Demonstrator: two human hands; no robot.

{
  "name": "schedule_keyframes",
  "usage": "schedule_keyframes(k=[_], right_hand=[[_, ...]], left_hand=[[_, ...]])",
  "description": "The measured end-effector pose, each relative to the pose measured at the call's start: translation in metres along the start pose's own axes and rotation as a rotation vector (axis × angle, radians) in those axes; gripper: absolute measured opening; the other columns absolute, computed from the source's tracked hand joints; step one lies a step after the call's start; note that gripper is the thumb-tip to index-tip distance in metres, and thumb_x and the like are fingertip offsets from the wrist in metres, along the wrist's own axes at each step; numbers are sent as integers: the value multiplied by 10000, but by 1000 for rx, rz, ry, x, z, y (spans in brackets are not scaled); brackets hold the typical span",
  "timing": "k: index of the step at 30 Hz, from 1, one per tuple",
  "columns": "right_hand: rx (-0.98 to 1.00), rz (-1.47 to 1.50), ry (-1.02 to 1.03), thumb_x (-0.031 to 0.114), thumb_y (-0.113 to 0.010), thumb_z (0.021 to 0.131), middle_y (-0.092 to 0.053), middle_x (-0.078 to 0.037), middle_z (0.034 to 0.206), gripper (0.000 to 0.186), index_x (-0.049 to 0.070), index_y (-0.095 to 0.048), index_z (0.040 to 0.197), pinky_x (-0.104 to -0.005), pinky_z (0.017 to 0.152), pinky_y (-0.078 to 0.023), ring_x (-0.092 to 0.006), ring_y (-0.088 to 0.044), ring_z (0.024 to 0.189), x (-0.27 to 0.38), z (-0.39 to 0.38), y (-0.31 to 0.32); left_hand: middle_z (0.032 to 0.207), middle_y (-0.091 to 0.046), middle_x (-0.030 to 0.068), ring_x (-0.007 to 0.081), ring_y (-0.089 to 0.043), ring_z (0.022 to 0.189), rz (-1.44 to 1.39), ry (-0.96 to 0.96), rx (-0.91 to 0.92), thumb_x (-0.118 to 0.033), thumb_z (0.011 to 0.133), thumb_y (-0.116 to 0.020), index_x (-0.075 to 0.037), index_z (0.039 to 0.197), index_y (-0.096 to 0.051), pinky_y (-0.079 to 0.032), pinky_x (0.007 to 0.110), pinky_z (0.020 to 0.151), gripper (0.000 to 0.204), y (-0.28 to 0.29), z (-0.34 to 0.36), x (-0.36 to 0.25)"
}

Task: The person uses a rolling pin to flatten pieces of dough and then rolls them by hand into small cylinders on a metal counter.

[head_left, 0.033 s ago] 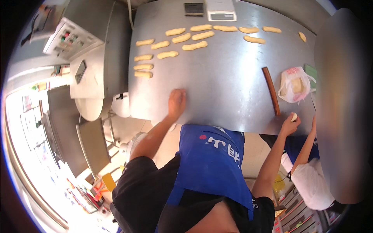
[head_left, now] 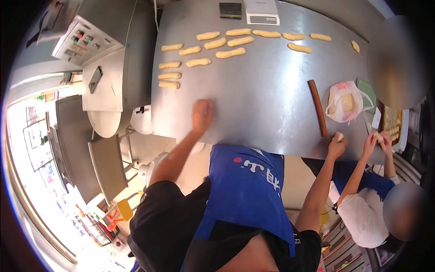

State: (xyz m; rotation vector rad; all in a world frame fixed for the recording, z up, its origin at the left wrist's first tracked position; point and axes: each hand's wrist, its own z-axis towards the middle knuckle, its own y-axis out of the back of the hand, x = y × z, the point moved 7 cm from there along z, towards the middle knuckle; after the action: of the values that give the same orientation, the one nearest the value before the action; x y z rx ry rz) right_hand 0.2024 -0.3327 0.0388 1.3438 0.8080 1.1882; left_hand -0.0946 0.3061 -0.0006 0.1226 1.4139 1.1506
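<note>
On the steel table (head_left: 253, 90), my left hand (head_left: 202, 115) rests with its fingers curled; whatever is under them is hidden. It is below several pale-yellow dough strips (head_left: 231, 53) laid out across the back and left. My right hand (head_left: 336, 146) grips a small pale dough piece (head_left: 339, 136) at the near right edge. Just beyond it lie a long brown rolling stick (head_left: 317, 109) and a white plastic bag (head_left: 346, 104) with dough inside.
A co-worker (head_left: 362, 213) at the right holds dough in both hands (head_left: 379, 141), beside a tray of pieces (head_left: 384, 113). A green board (head_left: 364, 90), white scale (head_left: 260, 11) and dark block (head_left: 230, 10) are on the table. A steel appliance (head_left: 86, 36) stands left.
My left hand has shifted slightly up and left. At the right, the co-worker's hands and the tray now show where a blurred patch covered them. The view has shifted slightly.
</note>
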Motion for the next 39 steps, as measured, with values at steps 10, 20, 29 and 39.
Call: schedule_keyframes(k=[10, 20, 29, 39], right_hand=[[-43, -41, 643, 450, -729, 1038, -662, -277, 1217, 597, -54, -631, 1343, -578, 1002, -484, -481, -618, 1153, 132, -59, -11], [66, 26, 570, 420, -727, 1047, -656, -265, 1082, 481, -40, -642, 1157, -566, 910, -513, -485, -631, 1029, 114, -67, -46], [27, 109, 380, 372, -728, 1029, -675, -264, 1026, 407, -28, -654, 1052, -568, 897, -503, -498, -632, 1011, 131, -63, -45], [61, 213, 314, 379, -790, 980, -677, -211, 980, 405, -5, -661, 1002, -538, 829, -503, -443, -642, 945, 107, -68, -60]], left_hand=[[1248, -651, 130, 375, -612, 1189, 505, -276, 257, -285, 866, -875, -68, 1328, -666, -502, 503, 1031, 552, 116, 61, 119], [1243, -667, 141, 357, -645, 1130, 610, -439, 497, -447, 935, -788, -94, 1190, -660, -542, 472, 959, 453, 90, 87, 155], [836, -665, 16, 159, -607, 699, -512, 817, 385, -580, 1149, -492, -59, 1008, -672, -494, 336, 615, 569, 49, 82, 54], [1025, -746, 131, 281, -724, 907, -415, 587, 729, -416, 937, -863, -15, 1187, -676, -574, 442, 789, 508, -216, 46, -193]])
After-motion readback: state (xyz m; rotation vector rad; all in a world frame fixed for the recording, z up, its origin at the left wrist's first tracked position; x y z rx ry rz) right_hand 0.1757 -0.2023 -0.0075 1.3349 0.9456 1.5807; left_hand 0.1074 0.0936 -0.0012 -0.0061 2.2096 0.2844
